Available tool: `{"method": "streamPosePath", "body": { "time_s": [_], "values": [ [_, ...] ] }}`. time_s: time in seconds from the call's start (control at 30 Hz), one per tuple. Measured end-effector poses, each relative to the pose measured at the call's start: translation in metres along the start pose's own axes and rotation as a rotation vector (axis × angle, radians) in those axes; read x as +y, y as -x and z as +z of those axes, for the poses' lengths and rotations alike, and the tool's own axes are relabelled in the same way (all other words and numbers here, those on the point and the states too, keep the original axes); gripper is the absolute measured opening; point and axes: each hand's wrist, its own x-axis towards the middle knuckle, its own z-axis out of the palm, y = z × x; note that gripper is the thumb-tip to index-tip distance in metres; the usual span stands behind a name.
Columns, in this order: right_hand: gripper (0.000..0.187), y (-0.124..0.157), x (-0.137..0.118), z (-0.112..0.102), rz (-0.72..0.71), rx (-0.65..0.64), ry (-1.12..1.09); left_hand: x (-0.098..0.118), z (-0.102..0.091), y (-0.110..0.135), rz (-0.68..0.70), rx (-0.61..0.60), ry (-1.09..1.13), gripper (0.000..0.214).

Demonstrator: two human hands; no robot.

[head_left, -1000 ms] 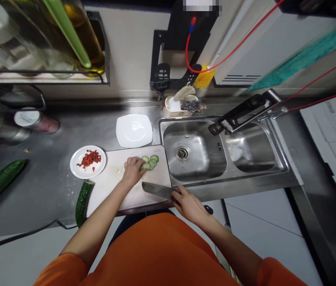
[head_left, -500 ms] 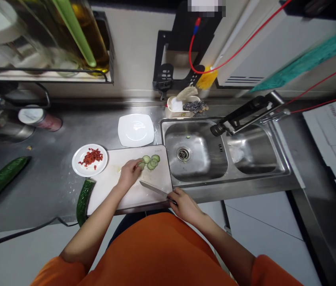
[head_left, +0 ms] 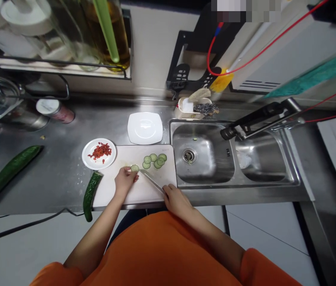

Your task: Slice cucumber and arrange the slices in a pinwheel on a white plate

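Note:
A white cutting board (head_left: 117,194) lies on the steel counter beside the sink. My left hand (head_left: 124,179) rests on the board, its fingertips pressing a single cucumber slice (head_left: 134,168). My right hand (head_left: 176,199) is closed on the handle of a knife (head_left: 152,182), whose blade slants across the board toward that slice. Several more cucumber slices (head_left: 155,160) lie in a small heap at the board's far right. A half cucumber (head_left: 91,192) rests against the board's left edge.
A round plate of chopped red bits (head_left: 99,153) sits left of the board and a square white plate (head_left: 145,128) behind it. A whole cucumber (head_left: 5,176) lies far left. The double sink (head_left: 233,155) with black faucet (head_left: 257,118) is on the right. Bottles stand on a shelf above.
My left hand drew back from the heap with one slice, setting it apart on the board. The knife turned on edge and swung toward that slice. The camera view shifted left.

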Motion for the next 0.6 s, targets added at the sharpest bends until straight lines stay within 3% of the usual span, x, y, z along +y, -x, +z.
{"method": "streamPosePath", "body": {
  "time_s": [0.17, 0.27, 0.37, 0.6],
  "values": [
    [0.022, 0.000, -0.006, -0.002, 0.035, -0.017, 0.023, -0.001, -0.017, 0.003, 0.046, -0.001, -0.183, 0.031],
    [0.023, 0.002, -0.009, -0.002, 0.046, -0.026, 0.023, -0.004, -0.022, -0.002, 0.262, 0.072, -0.332, 0.033],
    [0.023, 0.003, -0.012, -0.001, 0.066, -0.038, 0.019, -0.006, -0.021, -0.007, 0.461, 0.066, -0.422, 0.032],
    [0.030, 0.000, -0.020, 0.000, 0.102, -0.049, 0.033, -0.011, -0.013, -0.006, 0.465, 0.109, -0.455, 0.026]
  ]
}}
